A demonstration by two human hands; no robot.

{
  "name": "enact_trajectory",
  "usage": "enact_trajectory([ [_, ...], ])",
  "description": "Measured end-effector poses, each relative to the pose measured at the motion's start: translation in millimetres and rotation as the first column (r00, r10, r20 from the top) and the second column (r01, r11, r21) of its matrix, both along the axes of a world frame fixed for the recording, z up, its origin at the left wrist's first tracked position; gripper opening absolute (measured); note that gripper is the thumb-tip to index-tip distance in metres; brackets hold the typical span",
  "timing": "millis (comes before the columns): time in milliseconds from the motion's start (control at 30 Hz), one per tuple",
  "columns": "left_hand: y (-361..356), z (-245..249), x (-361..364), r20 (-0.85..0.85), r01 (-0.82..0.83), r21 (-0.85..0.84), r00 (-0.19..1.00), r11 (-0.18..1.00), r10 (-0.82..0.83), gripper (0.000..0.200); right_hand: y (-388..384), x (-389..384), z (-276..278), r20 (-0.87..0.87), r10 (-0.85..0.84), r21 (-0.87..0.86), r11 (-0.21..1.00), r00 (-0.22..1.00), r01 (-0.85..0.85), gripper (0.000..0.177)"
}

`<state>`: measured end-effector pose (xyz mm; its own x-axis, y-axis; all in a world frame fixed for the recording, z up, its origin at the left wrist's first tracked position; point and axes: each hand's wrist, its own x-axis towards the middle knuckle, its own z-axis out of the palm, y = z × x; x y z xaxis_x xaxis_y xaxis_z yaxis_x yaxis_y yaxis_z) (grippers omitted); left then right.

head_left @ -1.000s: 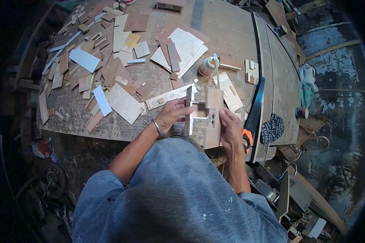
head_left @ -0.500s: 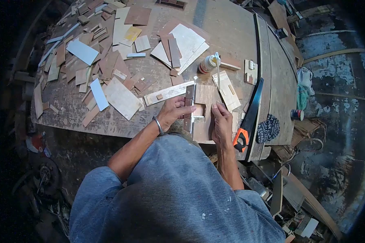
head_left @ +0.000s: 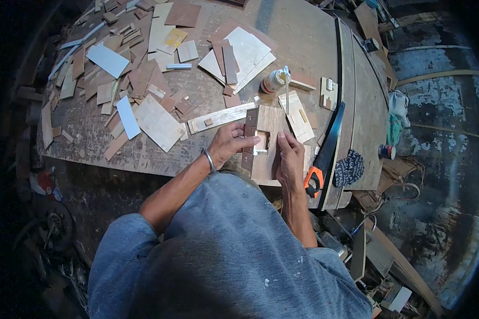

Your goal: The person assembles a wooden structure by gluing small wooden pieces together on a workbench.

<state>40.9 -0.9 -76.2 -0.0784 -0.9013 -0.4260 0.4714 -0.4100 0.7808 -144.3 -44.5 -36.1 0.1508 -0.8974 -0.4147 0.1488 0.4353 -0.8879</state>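
Note:
Between my two hands is a small wooden box-like piece [head_left: 270, 119] with a square cut-out and a darker strip along its left side. My left hand [head_left: 233, 144], with a metal bangle at the wrist, grips the left edge, its thumb beside the cut-out. My right hand [head_left: 291, 159] pinches the right edge between thumb and fingers. Some white material shows at the lower edge of the cut-out. Just beyond the piece lie a long pale board [head_left: 223, 118] and a light board with a small block [head_left: 297, 118].
A jar [head_left: 272, 82] stands behind the piece, near a thin upright stick. To the right lie an orange-handled saw [head_left: 329, 146] and a patterned dark cloth item [head_left: 349, 169]. Many wood offcuts [head_left: 158, 123] cover the left of the workbench [head_left: 85, 154].
The held piece has tilted slightly, and its left strip now sits closer against it. Both hands keep their grip. The view has shifted a little.

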Motion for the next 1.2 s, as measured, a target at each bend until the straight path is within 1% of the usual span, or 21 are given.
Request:
enact_trajectory([
  [33,0,0,0,0.000,-0.006,0.001,1.000,1.000,0.006,0.064,0,-1,-2,0.004,-0.003,0.003,1.000,1.000,0.003,0.036],
  [133,1,-2,-2,0.004,-0.004,-0.005,1.000,1.000,0.004,0.062,1,0,-1,0.004,-0.002,-0.010,1.000,1.000,0.002,0.033],
  [233,3,-3,-1,0.010,0.009,-0.024,1.000,1.000,-0.009,0.061,4,3,4,-0.019,-0.020,0.010,1.000,1.000,0.020,0.034],
  [333,4,-6,-2,0.016,0.021,-0.025,1.000,0.999,-0.020,0.060,6,6,5,-0.017,-0.015,-0.007,1.000,1.000,0.015,0.034],
  [433,4,-8,-2,0.021,0.030,-0.036,0.999,0.999,-0.029,0.058,6,0,-9,-0.072,-0.015,-0.051,0.999,0.997,0.011,0.041],
  [633,5,-18,-5,0.009,0.044,-0.029,0.999,0.999,-0.043,0.054,7,-8,-27,-0.244,-0.030,-0.161,0.987,0.969,-0.010,0.047],
  [733,8,-8,-3,-0.001,0.053,-0.004,0.999,0.999,-0.053,0.053,9,-7,-19,-0.301,0.007,-0.165,0.985,0.954,-0.059,0.045],
  [833,9,-5,-2,-0.013,0.060,0.015,0.998,0.998,-0.059,0.053,9,-6,-19,-0.285,0.002,-0.178,0.982,0.958,-0.055,0.043],
  [933,9,-7,-1,-0.037,0.066,0.025,0.997,0.998,-0.065,0.053,10,-1,-12,-0.361,-0.016,-0.234,0.969,0.933,-0.074,0.039],
  [1033,9,-2,0,-0.061,0.080,0.026,0.995,0.996,-0.078,0.052,16,8,7,-0.278,-0.017,-0.191,0.981,0.960,-0.038,0.036],
  [1200,10,-8,3,-0.057,0.096,0.013,0.994,0.995,-0.095,0.053,17,12,9,-0.370,-0.052,-0.251,0.967,0.928,-0.046,0.033],
])
